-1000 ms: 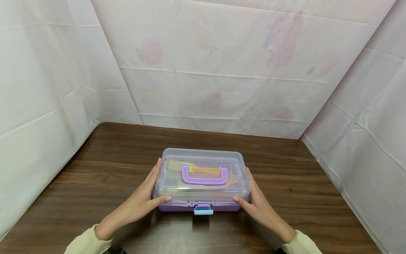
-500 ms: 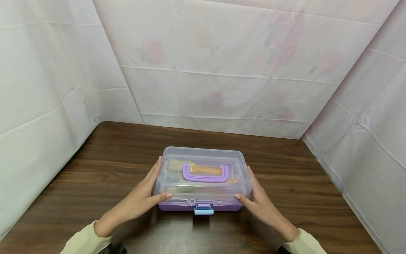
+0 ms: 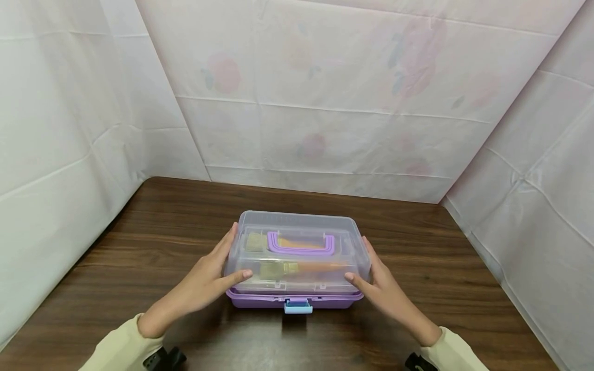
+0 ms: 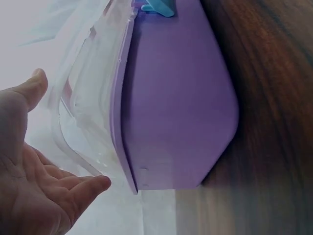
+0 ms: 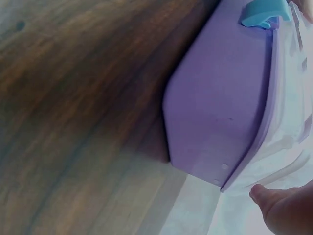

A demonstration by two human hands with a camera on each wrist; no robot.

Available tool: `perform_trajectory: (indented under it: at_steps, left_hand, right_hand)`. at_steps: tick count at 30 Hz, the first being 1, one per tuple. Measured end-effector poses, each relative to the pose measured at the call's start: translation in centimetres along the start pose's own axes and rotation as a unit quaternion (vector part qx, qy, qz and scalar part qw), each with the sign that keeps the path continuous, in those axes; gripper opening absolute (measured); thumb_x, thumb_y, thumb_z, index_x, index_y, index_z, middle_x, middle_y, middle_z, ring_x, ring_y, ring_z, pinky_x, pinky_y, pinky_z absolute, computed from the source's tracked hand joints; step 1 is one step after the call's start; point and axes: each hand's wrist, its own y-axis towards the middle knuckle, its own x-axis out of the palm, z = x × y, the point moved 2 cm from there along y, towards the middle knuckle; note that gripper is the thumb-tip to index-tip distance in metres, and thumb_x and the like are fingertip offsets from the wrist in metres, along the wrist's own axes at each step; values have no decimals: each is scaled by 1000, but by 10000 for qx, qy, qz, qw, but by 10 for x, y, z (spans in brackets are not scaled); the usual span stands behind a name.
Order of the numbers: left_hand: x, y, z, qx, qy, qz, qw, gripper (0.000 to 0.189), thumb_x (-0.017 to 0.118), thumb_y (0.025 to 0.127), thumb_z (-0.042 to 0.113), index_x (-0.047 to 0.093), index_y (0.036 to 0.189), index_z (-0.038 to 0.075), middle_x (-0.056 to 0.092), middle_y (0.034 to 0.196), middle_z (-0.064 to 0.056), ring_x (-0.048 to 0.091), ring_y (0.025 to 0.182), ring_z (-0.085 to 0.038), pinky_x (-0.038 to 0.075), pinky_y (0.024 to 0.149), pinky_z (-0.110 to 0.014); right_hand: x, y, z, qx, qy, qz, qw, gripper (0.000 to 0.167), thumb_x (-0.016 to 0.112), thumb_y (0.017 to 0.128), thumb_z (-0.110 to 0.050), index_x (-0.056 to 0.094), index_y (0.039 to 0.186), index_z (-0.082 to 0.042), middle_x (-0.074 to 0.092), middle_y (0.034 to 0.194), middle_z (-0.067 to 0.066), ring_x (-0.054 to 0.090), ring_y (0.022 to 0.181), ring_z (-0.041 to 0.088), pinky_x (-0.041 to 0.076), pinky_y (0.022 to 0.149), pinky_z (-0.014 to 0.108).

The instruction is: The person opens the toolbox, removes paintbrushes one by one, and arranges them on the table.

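Observation:
In the head view a clear plastic lid (image 3: 297, 222) with a purple handle (image 3: 301, 251) sits on a purple box base (image 3: 252, 303). Its front edge is raised, leaving a gap above the base. My left hand (image 3: 206, 281) grips the lid's left side, thumb near the front corner. At the right side my right hand (image 3: 387, 291) holds it the same way. Through the lid show two flat paintbrushes, the nearer one (image 3: 320, 266) with an orange handle. A light blue latch (image 3: 298, 307) hangs down at the front. Both wrist views show the purple front wall (image 4: 171, 98) standing on the table.
The box rests on a dark wood-grain table (image 3: 153, 232). White cloth sheets (image 3: 352, 144) with faint pink prints enclose the back and both sides. Dark wrist devices (image 3: 163, 359) sit at both cuffs.
Both hands have raised the lid's front edge, and it has come away from the base. More of the nearer brush shows now. The base has stayed in place.

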Motion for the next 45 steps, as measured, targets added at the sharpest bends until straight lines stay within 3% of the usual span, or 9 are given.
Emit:
perform_trajectory:
  at_steps: [7,15,23,29,33,38,45]
  left_hand:
    - [-5,5,5,-17,185,118,9998,89,61,91,43,6,154,12,16,156,-15,27,135,-39,26,105,-55]
    - [-10,13,10,-3,261,163,9995,85,59,93,43,12,152,5,20,154,-19,28,135,-39,27,105,-55]
    - [-17,23,13,-218,268,156,9993,94,65,86,50,14,152,6,26,152,-19,46,124,-35,37,99,-52]
    - [-22,25,7,279,445,67,9986,119,82,67,50,10,154,15,35,148,-19,46,123,-35,42,92,-55]
    - [-25,26,4,577,352,193,9975,111,84,66,48,22,153,18,33,150,-16,46,124,-35,41,94,-54]
    - [-27,30,3,737,382,433,9956,105,86,62,49,36,147,11,40,145,-16,53,117,-33,43,93,-52]
    - [-32,34,3,930,465,676,9923,98,89,59,43,47,139,5,58,126,-20,58,110,-34,46,88,-53]
  right_hand:
    - [-5,5,-6,93,22,78,9999,80,61,95,-21,8,151,0,15,154,22,28,134,37,31,101,53]
    - [-13,12,-11,209,-123,198,9995,77,62,94,-25,15,151,-2,36,145,23,45,123,32,41,95,50]
    - [-17,20,-13,319,-600,523,9963,72,59,94,-35,24,151,-6,39,145,20,44,125,35,38,98,54]
    - [-17,25,-16,369,-604,704,9950,69,58,94,-36,30,149,-5,36,148,18,44,126,33,38,98,52]
    - [-18,27,-17,367,-610,744,9947,67,58,94,-35,32,147,-4,40,144,19,47,122,33,40,96,52]
    - [-21,29,-18,395,-442,557,9967,67,57,96,-35,29,148,-4,41,144,20,46,123,31,40,96,51]
    - [-26,27,-8,-26,206,-19,9998,67,54,98,-18,18,151,0,21,153,22,42,125,36,45,91,45]
